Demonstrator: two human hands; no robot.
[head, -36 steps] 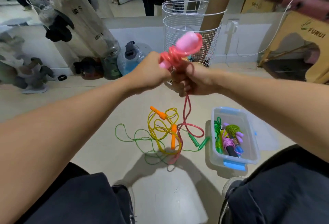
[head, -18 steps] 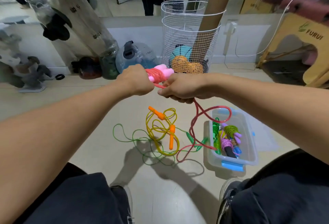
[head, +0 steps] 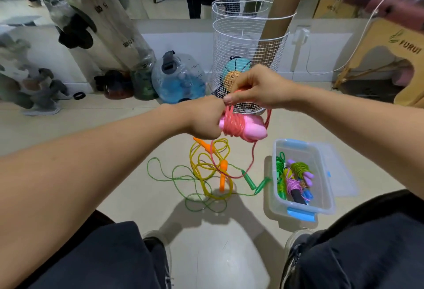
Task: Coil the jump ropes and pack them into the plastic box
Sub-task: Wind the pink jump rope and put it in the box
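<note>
Left hand grips pink handles lying sideways, right hand just above pinches red rope over the coil, slack trailing down to floor left of box.

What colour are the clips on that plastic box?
Light blue, as the clips on the plastic box show in the head view.

One head-worn wide-angle view (the only camera) looks forward and down, close over the forearms, toward the floor.
</note>
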